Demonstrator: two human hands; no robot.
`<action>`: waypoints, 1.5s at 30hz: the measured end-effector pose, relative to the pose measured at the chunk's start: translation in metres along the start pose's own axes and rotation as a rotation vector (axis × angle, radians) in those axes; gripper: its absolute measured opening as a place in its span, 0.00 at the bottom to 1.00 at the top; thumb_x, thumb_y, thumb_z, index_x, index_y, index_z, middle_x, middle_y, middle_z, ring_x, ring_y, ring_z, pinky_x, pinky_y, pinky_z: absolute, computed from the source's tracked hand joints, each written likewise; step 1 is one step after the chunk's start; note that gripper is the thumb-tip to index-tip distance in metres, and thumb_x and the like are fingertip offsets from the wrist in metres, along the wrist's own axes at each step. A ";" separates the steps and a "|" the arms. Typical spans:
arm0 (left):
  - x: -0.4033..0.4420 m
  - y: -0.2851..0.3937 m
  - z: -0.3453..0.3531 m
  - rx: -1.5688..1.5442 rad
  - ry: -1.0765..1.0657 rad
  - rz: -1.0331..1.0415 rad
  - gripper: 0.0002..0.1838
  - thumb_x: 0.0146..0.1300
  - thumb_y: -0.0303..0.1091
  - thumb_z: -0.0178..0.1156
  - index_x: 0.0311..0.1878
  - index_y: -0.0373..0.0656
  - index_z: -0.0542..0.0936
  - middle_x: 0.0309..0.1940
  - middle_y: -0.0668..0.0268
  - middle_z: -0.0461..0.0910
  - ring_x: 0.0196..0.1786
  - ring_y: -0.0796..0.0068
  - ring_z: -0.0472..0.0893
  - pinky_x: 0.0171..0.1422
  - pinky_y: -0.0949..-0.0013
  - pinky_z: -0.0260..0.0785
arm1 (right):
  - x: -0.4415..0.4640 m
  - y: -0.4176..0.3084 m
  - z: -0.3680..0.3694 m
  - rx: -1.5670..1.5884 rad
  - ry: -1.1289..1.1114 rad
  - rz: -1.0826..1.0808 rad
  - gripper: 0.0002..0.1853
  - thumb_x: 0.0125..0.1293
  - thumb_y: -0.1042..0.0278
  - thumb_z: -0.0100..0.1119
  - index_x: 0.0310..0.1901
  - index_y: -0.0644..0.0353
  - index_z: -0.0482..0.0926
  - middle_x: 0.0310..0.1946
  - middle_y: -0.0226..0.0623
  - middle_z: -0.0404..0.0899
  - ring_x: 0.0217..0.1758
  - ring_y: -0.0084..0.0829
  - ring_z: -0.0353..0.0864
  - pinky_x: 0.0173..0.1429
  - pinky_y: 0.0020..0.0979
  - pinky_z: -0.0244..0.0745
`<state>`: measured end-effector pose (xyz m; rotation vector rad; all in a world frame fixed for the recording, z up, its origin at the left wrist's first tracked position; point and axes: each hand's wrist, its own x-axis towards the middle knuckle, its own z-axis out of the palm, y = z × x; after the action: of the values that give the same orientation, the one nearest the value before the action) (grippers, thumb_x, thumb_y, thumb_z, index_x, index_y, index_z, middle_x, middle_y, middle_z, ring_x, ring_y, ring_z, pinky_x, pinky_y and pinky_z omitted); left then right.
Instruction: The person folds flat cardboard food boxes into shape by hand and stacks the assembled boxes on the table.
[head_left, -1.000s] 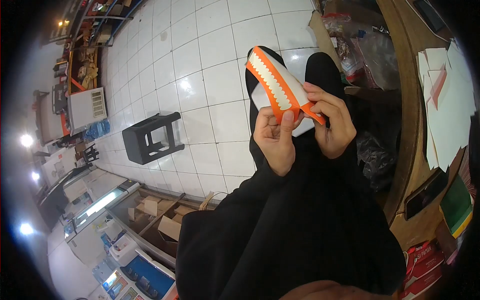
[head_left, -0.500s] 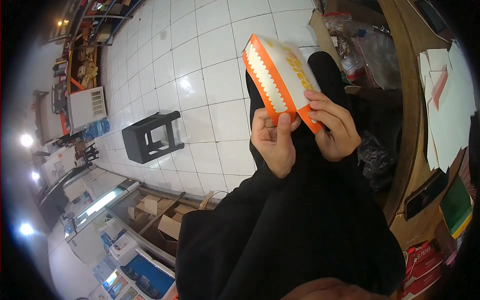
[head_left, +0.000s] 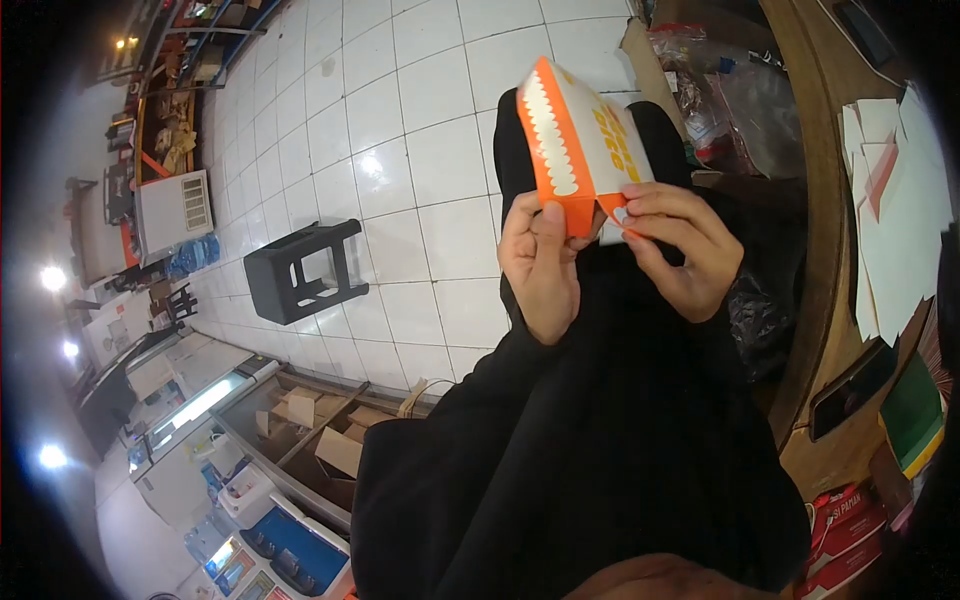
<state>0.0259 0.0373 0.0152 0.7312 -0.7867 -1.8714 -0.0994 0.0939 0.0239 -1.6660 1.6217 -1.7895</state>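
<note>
An orange and white paper food box (head_left: 590,135) with yellow lettering and a scalloped cream strip is held above my lap. Its near end has loose flaps. My left hand (head_left: 542,265) grips the orange lower corner, thumb on the outside and fingers partly hidden behind. With thumb and fingers, my right hand (head_left: 688,245) pinches an orange end flap (head_left: 618,212) on the right side. A bit of pale board shows below that flap, between the two hands.
A black plastic stool (head_left: 305,272) lies on its side on the white tiled floor (head_left: 430,130). To the right, a wooden table (head_left: 825,230) carries white paper sheets (head_left: 900,220) and a dark phone (head_left: 852,390). Plastic bags (head_left: 755,110) lie beside it; cardboard boxes (head_left: 340,452) sit lower left.
The box has turned more upright and shifted slightly right. My right hand has moved a little right and now pinches the end flap, which is bent inward more than before.
</note>
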 end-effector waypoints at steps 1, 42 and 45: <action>0.001 -0.001 0.003 -0.002 -0.003 -0.002 0.10 0.62 0.27 0.50 0.45 0.34 0.66 0.38 0.57 0.76 0.40 0.73 0.77 0.46 0.68 0.72 | -0.001 -0.002 -0.002 0.082 0.022 0.123 0.08 0.44 0.87 0.58 0.29 0.69 0.76 0.34 0.41 0.76 0.37 0.30 0.78 0.43 0.25 0.74; 0.002 -0.011 0.000 0.222 -0.012 0.117 0.08 0.53 0.17 0.57 0.37 0.32 0.71 0.40 0.57 0.74 0.43 0.71 0.75 0.41 0.77 0.70 | -0.017 -0.007 0.038 -0.255 0.072 0.215 0.18 0.45 0.74 0.62 0.42 0.58 0.79 0.50 0.44 0.67 0.52 0.40 0.66 0.50 0.33 0.61; 0.013 0.013 0.007 0.094 0.134 0.195 0.04 0.59 0.25 0.53 0.32 0.38 0.68 0.33 0.61 0.76 0.31 0.76 0.77 0.34 0.74 0.73 | -0.015 -0.003 0.041 -0.413 0.059 0.153 0.26 0.44 0.71 0.63 0.50 0.53 0.74 0.54 0.47 0.63 0.55 0.45 0.64 0.56 0.43 0.57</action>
<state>0.0221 0.0222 0.0275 0.8005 -0.8327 -1.6029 -0.0602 0.0839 0.0074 -1.5950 2.1973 -1.5180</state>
